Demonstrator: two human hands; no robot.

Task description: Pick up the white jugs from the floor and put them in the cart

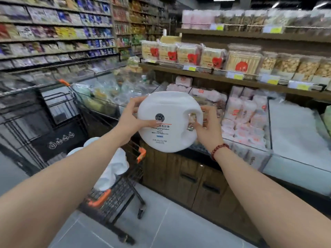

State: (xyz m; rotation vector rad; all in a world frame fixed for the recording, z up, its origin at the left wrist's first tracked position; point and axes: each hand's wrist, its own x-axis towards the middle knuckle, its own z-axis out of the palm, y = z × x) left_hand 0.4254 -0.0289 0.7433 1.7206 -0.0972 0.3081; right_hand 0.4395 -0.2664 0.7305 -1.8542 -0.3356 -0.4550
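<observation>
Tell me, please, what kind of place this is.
Most likely a supermarket aisle. Long shelves of packaged snacks line both sides, yellow price tags sit on the shelf edges, and a wire shopping cart stands near the white jug held in the left hand and right hand.

Bright overhead light, blurred shelves, warped edges
</observation>
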